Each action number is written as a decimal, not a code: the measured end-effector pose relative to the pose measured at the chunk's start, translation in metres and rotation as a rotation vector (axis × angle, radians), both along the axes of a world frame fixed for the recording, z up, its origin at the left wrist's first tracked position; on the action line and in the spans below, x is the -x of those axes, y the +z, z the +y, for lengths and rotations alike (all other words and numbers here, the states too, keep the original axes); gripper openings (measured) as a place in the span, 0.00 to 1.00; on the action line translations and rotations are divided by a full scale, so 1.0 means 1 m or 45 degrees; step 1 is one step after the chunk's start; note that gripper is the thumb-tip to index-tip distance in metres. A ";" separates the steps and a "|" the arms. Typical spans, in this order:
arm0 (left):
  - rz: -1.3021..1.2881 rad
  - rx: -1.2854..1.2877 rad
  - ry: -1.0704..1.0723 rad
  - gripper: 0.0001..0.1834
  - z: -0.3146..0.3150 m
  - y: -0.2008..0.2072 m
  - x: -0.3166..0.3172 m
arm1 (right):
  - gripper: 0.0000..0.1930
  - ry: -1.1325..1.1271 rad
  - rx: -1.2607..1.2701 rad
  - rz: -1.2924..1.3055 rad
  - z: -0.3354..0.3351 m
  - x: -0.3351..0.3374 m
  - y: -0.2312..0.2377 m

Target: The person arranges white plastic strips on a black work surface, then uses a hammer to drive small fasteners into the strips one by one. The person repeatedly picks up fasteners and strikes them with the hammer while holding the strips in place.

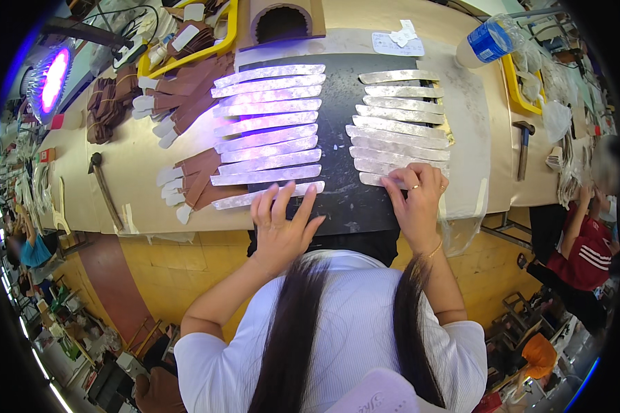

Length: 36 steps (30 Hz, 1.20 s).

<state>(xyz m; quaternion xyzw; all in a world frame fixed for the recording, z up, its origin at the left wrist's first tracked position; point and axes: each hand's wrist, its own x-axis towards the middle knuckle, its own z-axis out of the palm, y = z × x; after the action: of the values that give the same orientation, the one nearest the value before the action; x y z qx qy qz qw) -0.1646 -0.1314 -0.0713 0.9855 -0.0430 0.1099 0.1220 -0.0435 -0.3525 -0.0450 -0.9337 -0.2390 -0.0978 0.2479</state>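
Two columns of long, pale silvery strips lie on a black board (344, 199). My left hand (281, 227) is open, its fingers spread at the nearest strip (238, 199) of the left column. At the near end of the right column, my right hand (420, 196) has its fingers bent together on the lowest strip (370, 179); the fingers cover part of it. Several brown strap-like pieces with pale tips (203, 172) lie left of the board, some reaching under the left column. A further fan of brown pieces (193, 103) lies behind them.
One hammer (103, 189) lies at the left, another (523, 148) at the right. A yellow-rimmed basket (227, 41) stands back left near a glowing lamp (52, 81). A water bottle (486, 45) is at back right. Another person in red (589, 255) works at the right.
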 end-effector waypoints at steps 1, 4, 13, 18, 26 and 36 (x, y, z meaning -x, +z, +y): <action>0.040 -0.003 -0.019 0.34 0.003 -0.002 0.013 | 0.09 -0.012 -0.007 0.016 -0.002 0.003 0.000; 0.164 -0.050 -0.026 0.35 0.007 0.002 0.027 | 0.12 0.035 -0.039 0.078 -0.007 0.015 -0.003; 0.307 -0.037 -0.037 0.41 0.014 0.005 0.020 | 0.24 0.220 0.161 0.082 -0.024 0.035 -0.008; 0.275 -0.099 -0.024 0.43 0.013 0.001 0.020 | 0.24 0.222 0.088 0.097 -0.024 0.028 -0.009; 0.093 0.093 -0.219 0.41 0.012 0.018 0.000 | 0.19 -0.093 -0.165 -0.109 -0.060 -0.025 0.009; 0.092 0.248 -0.603 0.42 -0.061 0.048 -0.086 | 0.17 -1.006 0.188 0.080 -0.207 -0.098 -0.007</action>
<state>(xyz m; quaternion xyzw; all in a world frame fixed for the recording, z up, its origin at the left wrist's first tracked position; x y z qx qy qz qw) -0.0789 -0.1928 -0.0229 0.9348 -0.2574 0.0465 0.2402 0.0549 -0.5599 -0.0523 -0.9715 0.1399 -0.1396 0.1307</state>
